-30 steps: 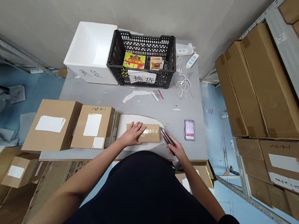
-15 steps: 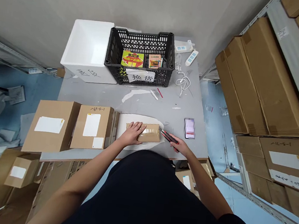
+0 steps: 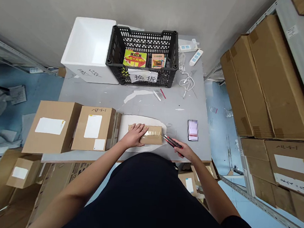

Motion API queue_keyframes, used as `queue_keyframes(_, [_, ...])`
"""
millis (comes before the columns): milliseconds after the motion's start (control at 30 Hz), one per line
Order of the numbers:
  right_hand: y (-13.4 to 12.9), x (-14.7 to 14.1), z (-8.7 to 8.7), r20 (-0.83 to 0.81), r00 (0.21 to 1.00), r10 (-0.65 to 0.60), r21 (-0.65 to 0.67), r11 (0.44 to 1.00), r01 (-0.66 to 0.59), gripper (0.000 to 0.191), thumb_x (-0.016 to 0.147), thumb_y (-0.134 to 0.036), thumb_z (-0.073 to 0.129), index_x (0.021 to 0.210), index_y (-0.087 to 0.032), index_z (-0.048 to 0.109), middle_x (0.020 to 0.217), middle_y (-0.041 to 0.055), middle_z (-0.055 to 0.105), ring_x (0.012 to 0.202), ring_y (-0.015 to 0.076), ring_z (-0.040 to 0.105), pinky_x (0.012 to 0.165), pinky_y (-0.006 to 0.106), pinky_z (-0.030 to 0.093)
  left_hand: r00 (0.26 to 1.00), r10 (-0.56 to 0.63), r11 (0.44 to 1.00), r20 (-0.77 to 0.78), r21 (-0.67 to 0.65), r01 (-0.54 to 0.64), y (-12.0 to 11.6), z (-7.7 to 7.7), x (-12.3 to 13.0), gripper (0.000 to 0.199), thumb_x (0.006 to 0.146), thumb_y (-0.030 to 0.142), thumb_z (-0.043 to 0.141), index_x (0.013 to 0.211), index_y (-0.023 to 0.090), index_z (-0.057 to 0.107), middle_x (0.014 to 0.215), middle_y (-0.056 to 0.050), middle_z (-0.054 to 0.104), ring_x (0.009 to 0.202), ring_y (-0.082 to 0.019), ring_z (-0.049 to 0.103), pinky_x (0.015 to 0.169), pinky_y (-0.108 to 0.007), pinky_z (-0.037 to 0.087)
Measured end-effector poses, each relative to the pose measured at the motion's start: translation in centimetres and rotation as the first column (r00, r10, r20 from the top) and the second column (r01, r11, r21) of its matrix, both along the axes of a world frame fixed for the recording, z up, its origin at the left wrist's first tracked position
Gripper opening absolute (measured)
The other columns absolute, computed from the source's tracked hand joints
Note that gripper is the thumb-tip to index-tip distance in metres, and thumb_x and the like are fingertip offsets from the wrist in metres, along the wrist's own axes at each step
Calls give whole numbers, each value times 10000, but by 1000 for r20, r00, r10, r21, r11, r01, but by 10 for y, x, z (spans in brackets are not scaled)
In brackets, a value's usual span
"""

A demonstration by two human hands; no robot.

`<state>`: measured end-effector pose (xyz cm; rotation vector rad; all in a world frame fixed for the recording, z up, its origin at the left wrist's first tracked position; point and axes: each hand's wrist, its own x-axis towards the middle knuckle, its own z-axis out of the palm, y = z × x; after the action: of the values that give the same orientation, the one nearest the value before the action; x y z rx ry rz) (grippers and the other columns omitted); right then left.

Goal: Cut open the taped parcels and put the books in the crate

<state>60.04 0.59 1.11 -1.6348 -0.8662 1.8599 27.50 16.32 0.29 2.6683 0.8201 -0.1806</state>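
My left hand [image 3: 135,135] lies on a small tape-wrapped cardboard parcel [image 3: 152,135], fingers spread across its left part. The parcel rests on a curved white sheet [image 3: 139,125] on the grey table [image 3: 142,103]. My right hand [image 3: 185,150] grips a black-and-red utility knife [image 3: 171,141]. The knife points left, its tip at or very near the parcel's right end. I cannot tell whether the blade touches the tape.
Two labelled cardboard boxes [image 3: 52,127] stand left of the parcel. A black plastic crate [image 3: 143,57] holds books, beside a white foam box [image 3: 87,50]. A blurred phone [image 3: 192,131] lies to the right. Shelves of cartons [image 3: 269,80] stand at right.
The knife has swung from a steep angle to a flatter one, and my right hand sits further right. My left hand stays on the parcel. The view has shifted slightly.
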Motion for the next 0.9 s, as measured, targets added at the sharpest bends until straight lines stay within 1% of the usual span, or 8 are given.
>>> queue_keyframes(167, [-2,3,-2,-15,1000,7,-10,1000,-7,701,771,-286,639,1442,-288,434,633,-71,563,404,53,391,369,177,322,1000,9,1000,5,-27,-9,0,2,1,1029,647,488,750,1501,194,256,1499,-201,328,1372,-383,277,1127,-544,149])
queue_keyframes(267, [-7,-2,-3,-14,999,-36,-14,999,36,704,768,-288,642,1441,-290,435,641,-66,571,412,57,407,373,175,327,1000,12,1000,-1,-28,-12,0,3,1,1023,652,493,746,1502,203,256,1499,-202,330,1372,-385,282,1122,-549,155])
queue_keyframes(433, [-27,-20,-8,-26,988,-151,-47,988,150,717,784,-324,632,1461,-297,396,701,-44,607,437,63,443,382,171,331,1000,4,1000,-10,-4,-4,0,3,1,1024,643,500,753,1492,175,281,1492,-214,336,1367,-381,293,1123,-540,165])
queue_keyframes(567, [-48,-34,-13,-58,974,-218,-61,975,214,746,785,-367,634,1475,-278,367,687,-40,603,437,73,460,385,178,345,1000,-2,1000,-1,-3,2,1,3,1,1012,649,505,748,1488,173,291,1492,-211,338,1365,-375,295,1125,-535,169])
queue_keyframes(733, [-63,-38,-14,-67,971,-231,-74,971,226,767,777,-375,647,1480,-288,353,713,-32,616,461,85,494,397,190,379,1000,5,1000,8,-1,-5,2,2,1,999,658,509,734,1492,199,281,1491,-189,347,1369,-365,297,1133,-539,157])
queue_keyframes(900, [-65,-34,-10,-83,977,-196,-84,978,189,761,762,-376,669,1462,-301,381,714,-42,621,452,76,488,373,175,350,1000,-11,1000,15,2,11,0,2,-1,1000,659,509,735,1489,176,286,1496,-194,342,1373,-361,293,1140,-526,153])
